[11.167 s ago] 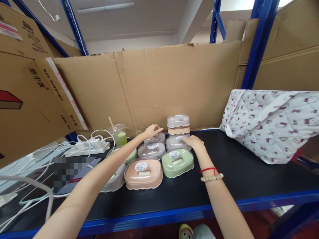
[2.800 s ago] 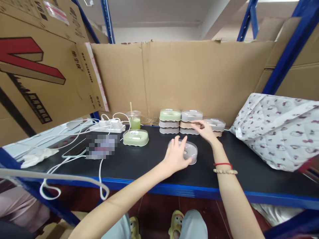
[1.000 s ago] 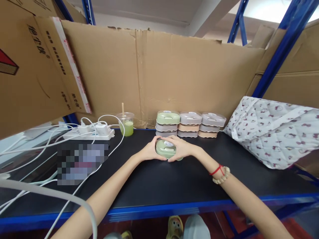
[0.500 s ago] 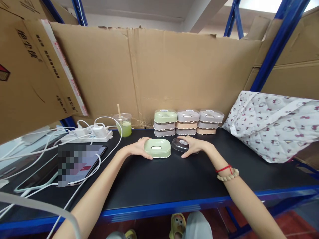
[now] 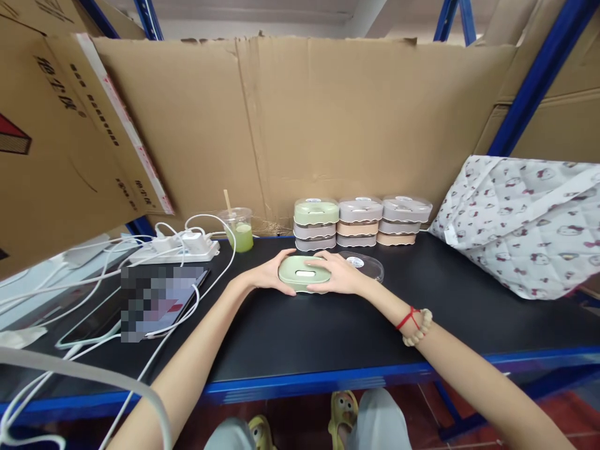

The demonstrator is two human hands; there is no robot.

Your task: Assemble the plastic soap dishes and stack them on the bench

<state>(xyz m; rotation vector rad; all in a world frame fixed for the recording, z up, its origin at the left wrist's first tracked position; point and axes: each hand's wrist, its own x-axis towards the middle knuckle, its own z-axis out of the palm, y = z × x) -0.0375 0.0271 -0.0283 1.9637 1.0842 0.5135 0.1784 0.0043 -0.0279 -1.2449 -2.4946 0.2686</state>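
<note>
A pale green oval box [image 5: 300, 265] with a small white slot in its top and a wavy lower rim rests on the black table. My left hand [image 5: 272, 274] is closed around its left end, thumb in front and fingers behind. From the right, my right hand [image 5: 340, 274] grips the other end, its fingers reaching over the top edge. A clear oval lid [image 5: 370, 267] with a white sticker lies flat just behind and right of that hand, partly covered by it.
Behind stand stacked oval boxes in green [image 5: 316, 212], grey [image 5: 360, 210] and peach [image 5: 360, 229]. At left are a cup of green drink [image 5: 243, 237], a power strip [image 5: 199, 250], a tablet [image 5: 164, 306] and white cables. A patterned quilted bag [image 5: 525, 225] leans at right. Cardboard [image 5: 328, 125] walls the back.
My right hand has left the clear lid and moved left onto the green box. The lid now lies alone on the table. My left hand stays on the box; the view has shifted slightly.
</note>
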